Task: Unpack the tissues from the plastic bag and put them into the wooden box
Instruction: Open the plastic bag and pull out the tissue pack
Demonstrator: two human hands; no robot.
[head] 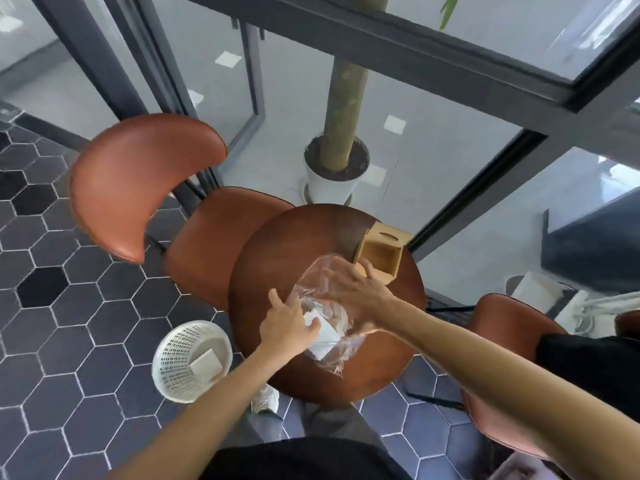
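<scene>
Currently both my hands are on the bag (320, 271), mid-table (277, 258). Left hand (289, 320): fingers curled round the tissues (325, 336) through the plastic, thumb sticking up. Right hand (356, 289): fingers spread wide, palm down on the bag's upper part; can't tell if it's pinching any film. Tissues sit inside the bag. Box (379, 259) stands open at the far right edge, just beyond my right fingertips. Basket (173, 358) on the floor, left, holds a white pack (206, 366).

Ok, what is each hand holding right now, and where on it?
Left hand grips the tissues at their near-left end, through the plastic bag. Right hand is spread on the bag; grip unclear.
</scene>
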